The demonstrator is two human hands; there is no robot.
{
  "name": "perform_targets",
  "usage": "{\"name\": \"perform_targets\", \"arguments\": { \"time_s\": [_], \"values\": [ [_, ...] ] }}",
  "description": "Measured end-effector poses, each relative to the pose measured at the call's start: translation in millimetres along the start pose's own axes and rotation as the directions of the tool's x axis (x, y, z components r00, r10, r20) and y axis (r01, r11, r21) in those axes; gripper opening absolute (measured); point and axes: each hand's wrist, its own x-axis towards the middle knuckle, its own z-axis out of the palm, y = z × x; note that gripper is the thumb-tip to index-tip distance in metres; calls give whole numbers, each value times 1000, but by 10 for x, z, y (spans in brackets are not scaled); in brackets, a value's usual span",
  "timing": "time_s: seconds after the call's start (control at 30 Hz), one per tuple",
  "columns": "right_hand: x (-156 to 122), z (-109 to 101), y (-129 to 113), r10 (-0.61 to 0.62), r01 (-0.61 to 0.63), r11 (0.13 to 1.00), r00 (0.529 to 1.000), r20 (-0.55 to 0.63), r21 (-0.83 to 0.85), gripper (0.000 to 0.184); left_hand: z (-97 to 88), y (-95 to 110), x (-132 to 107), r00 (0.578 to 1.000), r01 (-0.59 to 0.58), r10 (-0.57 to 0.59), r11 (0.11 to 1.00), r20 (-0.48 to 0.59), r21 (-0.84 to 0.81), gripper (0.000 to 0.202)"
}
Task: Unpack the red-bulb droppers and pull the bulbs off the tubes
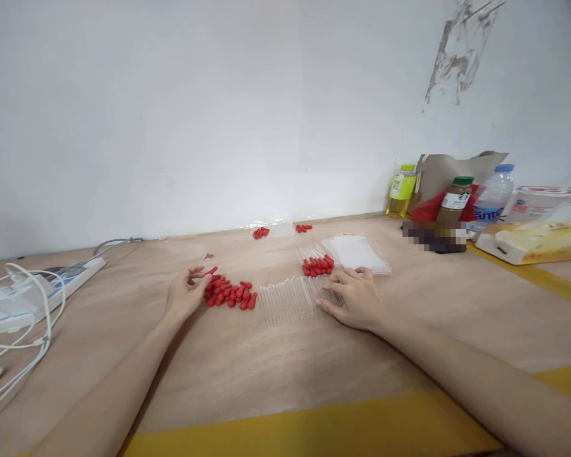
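Observation:
My left hand (186,291) pinches a small red rubber bulb (212,270) between thumb and fingers, at the left end of a loose pile of red rubber bulbs (231,293). To the right of that pile, clear thin dropper tubes (285,301) lie side by side in a row. My right hand (354,297) rests over the row's right end, its fingers apart and touching the tubes; I cannot see any tube gripped. Just behind the row is a group of tubes with red bulbs (318,265) on their ends. A stack of clear plastic bags (356,254) lies beyond my right hand.
Bags with red-bulbed pieces (261,233) lie by the wall. A power strip (52,295) with white cables (47,317) occupies the left. At right stand a yellow drink bottle (400,193), a green-capped bottle (455,200), a water bottle (495,193) and a tissue pack (528,241).

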Motion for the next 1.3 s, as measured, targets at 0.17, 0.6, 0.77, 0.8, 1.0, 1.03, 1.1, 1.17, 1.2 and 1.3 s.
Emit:
{"name": "perform_targets", "arguments": {
  "time_s": [0.17,0.6,0.77,0.8,1.0,1.03,1.1,1.17,1.2,1.3],
  "values": [
    [6,9,6,18,-18,1000,999,-48,10,29,2,50,-20,998,1,-3,1000,55,21,40],
    [24,43,67,116,-115,993,986,-118,13,27,-90,-3,-24,987,85,-86,996,-137,-7,39],
    [39,58,92,150,-148,989,978,-142,29,27,-112,113,-8,987,16,-17,1000,-161,-5,35],
    [42,62,97,157,-153,988,978,-141,35,27,-100,195,-8,988,-48,47,999,-147,2,32],
    [70,52,123,245,-238,969,963,-117,70,39,280,1044,-58,894,-375,342,925,289,66,21],
    [77,42,135,281,-271,958,953,-113,91,42,392,1201,-65,884,-331,287,942,370,61,21],
    [93,19,174,349,-334,933,931,-111,137,47,631,1471,-61,862,-207,150,976,484,65,21],
    [105,0,227,401,-379,909,908,-119,171,50,857,1658,-30,844,-143,84,987,529,70,27],
    [110,-7,254,423,-398,899,897,-126,182,52,955,1717,-7,833,-112,55,991,551,70,29],
    [122,-19,317,467,-436,877,873,-143,202,55,1160,1783,62,807,-35,-4,998,591,55,32]
  ]
}}
